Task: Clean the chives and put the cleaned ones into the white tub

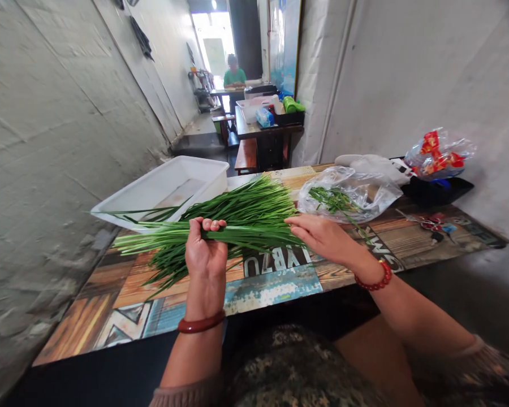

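Observation:
My left hand is closed around a bundle of garlic chives, palm up, above the table. The pale ends of that bundle stick out to the left and the green leaves reach right. My right hand is at the leaf tips, its fingers drawn together on them; the exact grip is partly hidden. Behind and beneath lies a larger pile of garlic chives, with its pale ends to the right. A clear plastic bag beyond my right hand has loose green scraps on it.
A white plastic tub stands at the back left of the patterned table. Scissors lie at the right, before a black container and red-printed plastic packaging. Walls flank both sides. A person in green sits far back.

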The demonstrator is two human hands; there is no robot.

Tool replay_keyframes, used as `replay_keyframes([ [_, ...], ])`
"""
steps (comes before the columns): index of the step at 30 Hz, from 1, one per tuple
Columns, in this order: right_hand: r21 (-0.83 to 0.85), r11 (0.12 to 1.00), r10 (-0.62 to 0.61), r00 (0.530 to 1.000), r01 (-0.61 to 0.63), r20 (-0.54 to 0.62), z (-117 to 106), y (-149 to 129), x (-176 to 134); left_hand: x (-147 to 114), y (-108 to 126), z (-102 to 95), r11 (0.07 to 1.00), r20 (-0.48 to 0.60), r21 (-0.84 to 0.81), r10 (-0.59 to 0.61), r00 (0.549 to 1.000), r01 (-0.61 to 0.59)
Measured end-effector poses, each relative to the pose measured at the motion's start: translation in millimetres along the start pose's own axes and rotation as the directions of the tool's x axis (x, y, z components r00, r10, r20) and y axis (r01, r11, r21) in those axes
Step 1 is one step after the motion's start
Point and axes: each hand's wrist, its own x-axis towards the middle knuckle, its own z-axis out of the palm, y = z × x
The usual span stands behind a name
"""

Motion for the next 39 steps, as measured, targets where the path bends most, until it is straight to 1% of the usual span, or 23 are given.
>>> replay_keyframes([
  [2,-0.118,0.992,-0.046,0.998,0.05,0.036,5.5,-2.0,-1.4,-1.1,0.2,1.1,1.0,-0.006,-0.006,-0.004,1.0,0.004],
  [3,-0.159,0.985,-0.062,0.997,0.067,0.035,8.2,-2.1,-1.6,-1.6,0.8,1.5,1.0,-0.011,-0.009,-0.004,1.0,0.004],
  [5,-0.192,0.977,-0.088,0.996,0.089,0.017,12.0,-0.5,-0.8,-2.1,2.5,1.5,1.0,-0.026,-0.011,-0.004,1.0,0.004],
  [7,-0.182,0.981,-0.077,0.997,0.072,-0.022,12.3,3.7,1.6,-1.5,4.8,0.4,1.0,-0.033,-0.006,-0.001,0.999,0.001],
  [9,-0.125,0.992,0.0,0.995,-0.013,-0.102,8.6,11.2,4.0,0.4,7.5,-1.5,1.0,-0.032,0.003,0.005,0.999,-0.005],
  [11,-0.018,0.991,0.126,0.977,-0.13,-0.17,2.1,21.3,4.4,3.1,10.4,-3.4,1.0,-0.036,0.006,0.013,0.999,-0.012],
  [12,0.043,0.982,0.186,0.966,-0.181,-0.181,-1.5,26.7,3.3,4.4,11.8,-3.9,1.0,-0.042,0.005,0.015,0.999,-0.015],
  [14,0.141,0.958,0.271,0.952,-0.251,-0.144,-7.5,36.7,-1.6,6.4,14.2,-3.8,1.0,-0.05,0.003,0.022,0.998,-0.022],
  [17,0.243,0.92,0.314,0.949,-0.308,0.016,-7.7,44.8,-13.8,6.7,15.6,-0.1,0.999,-0.059,-0.001,0.035,0.998,-0.035],
  [19,0.283,0.908,0.283,0.951,-0.309,0.128,-0.1,45.1,-22.6,5.6,14.7,4.0,0.999,-0.084,-0.009,0.033,0.996,-0.034],
  [21,0.296,0.918,0.215,0.958,-0.265,0.191,12.7,43.0,-29.8,4.3,13.2,7.8,1.0,-0.106,-0.017,0.022,0.994,-0.024],
  [25,0.246,0.962,0.071,0.977,-0.12,0.2,40.9,39.7,-36.5,4.2,12.7,10.0,1.0,-0.117,-0.017,0.004,0.993,-0.006],
  [28,0.172,0.984,0.015,0.989,-0.04,0.147,52.4,39.8,-36.4,6.8,15.1,7.0,1.0,-0.114,0.001,0.017,0.993,-0.017],
  [31,-0.02,0.998,-0.064,0.997,0.065,0.04,51.5,39.1,-34.9,8.9,15.7,4.6,0.999,-0.083,0.028,0.021,0.996,-0.019],
  [34,-0.209,0.971,-0.128,0.991,0.118,-0.035,41.6,36.2,-32.7,6.9,11.9,6.4,1.0,-0.074,0.03,-0.005,0.997,0.007],
  [37,-0.308,0.944,-0.149,0.986,0.121,-0.069,28.0,32.0,-29.0,1.8,6.5,10.8,0.999,-0.063,0.002,-0.046,0.997,0.046],
  [39,-0.368,0.926,-0.125,0.988,0.082,-0.094,19.1,30.9,-25.5,-0.9,4.6,13.0,0.998,-0.031,-0.011,-0.057,0.998,0.056],
])
